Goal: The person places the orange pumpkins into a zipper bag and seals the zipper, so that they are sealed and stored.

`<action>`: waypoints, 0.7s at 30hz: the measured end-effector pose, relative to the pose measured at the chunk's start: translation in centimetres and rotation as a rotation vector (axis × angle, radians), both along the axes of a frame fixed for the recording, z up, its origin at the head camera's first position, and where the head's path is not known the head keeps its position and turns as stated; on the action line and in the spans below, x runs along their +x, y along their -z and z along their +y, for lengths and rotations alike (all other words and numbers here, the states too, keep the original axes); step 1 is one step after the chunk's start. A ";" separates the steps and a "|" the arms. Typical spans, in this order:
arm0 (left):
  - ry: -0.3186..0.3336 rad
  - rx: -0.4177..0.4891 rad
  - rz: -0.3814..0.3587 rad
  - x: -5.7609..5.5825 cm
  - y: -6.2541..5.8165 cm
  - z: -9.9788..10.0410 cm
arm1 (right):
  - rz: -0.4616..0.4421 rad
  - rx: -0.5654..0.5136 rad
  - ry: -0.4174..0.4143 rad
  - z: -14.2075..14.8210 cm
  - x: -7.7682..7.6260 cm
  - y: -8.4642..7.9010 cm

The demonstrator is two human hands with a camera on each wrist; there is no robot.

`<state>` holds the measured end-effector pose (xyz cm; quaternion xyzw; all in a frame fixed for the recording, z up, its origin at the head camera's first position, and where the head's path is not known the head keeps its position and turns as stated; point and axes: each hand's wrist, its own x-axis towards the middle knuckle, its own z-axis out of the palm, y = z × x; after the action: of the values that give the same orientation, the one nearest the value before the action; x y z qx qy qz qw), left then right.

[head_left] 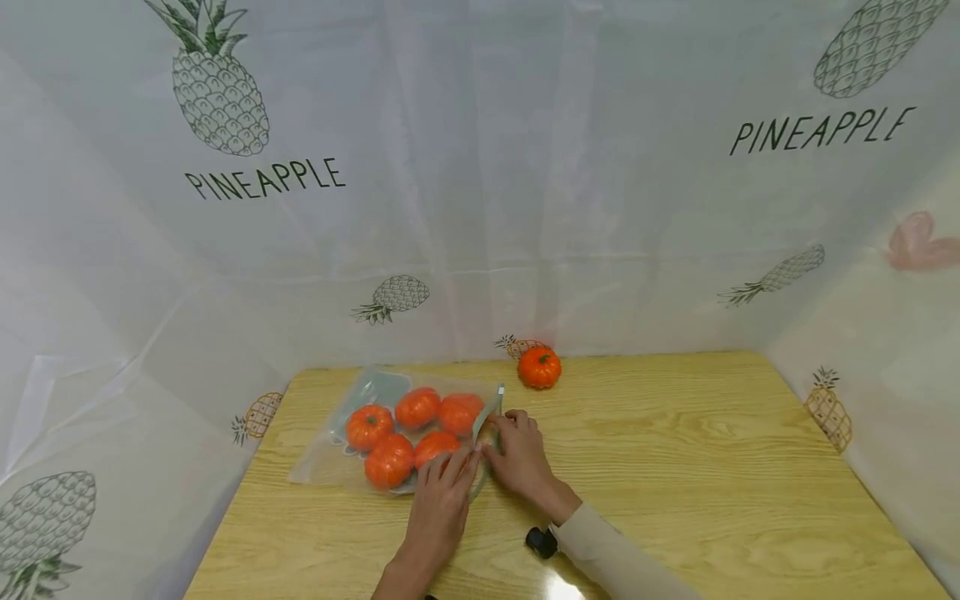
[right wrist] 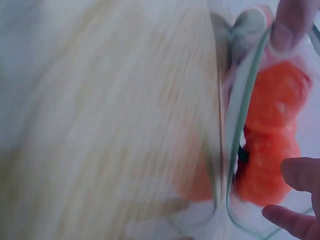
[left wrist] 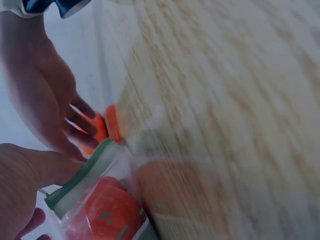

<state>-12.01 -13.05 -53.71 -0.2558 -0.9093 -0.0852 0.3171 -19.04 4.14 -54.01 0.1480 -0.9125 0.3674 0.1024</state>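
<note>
A clear zip bag (head_left: 322,454) with a green-edged mouth lies on the table. Inside it are several small orange pumpkins (head_left: 389,461). At the mouth, my left hand (head_left: 442,496) pinches the bag's edge; the left wrist view has its thumb (left wrist: 60,168) against the green strip (left wrist: 75,187). My right hand (head_left: 522,457) is beside the same edge with its fingers apart. In the right wrist view, its fingers (right wrist: 302,175) reach over the bag near the green rim (right wrist: 240,117), which stands partly apart there. Whether they touch the plastic is hard to tell.
One loose pumpkin (head_left: 540,367) stands at the back of the wooden table (head_left: 675,450), beyond my right hand. White sheets printed with pineapples (head_left: 221,104) hang behind and at both sides. A small black device (head_left: 542,542) is at my right wrist.
</note>
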 end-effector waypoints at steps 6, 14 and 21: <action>0.001 0.007 -0.015 0.0 0.1 -0.1 | 0.036 -0.030 0.085 2.4 -0.6 -0.8; 0.005 0.017 -0.021 0.0 0.0 -0.2 | 0.029 -0.027 0.196 6.4 -3.2 -1.5; 0.014 0.025 -0.021 0.0 0.0 -0.2 | -0.025 0.049 0.220 8.3 -6.1 -1.8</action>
<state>-12.04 -13.27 -53.66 -0.2571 -0.9097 -0.1014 0.3100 -25.13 12.47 -52.16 0.0448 -0.9332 0.3331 0.1273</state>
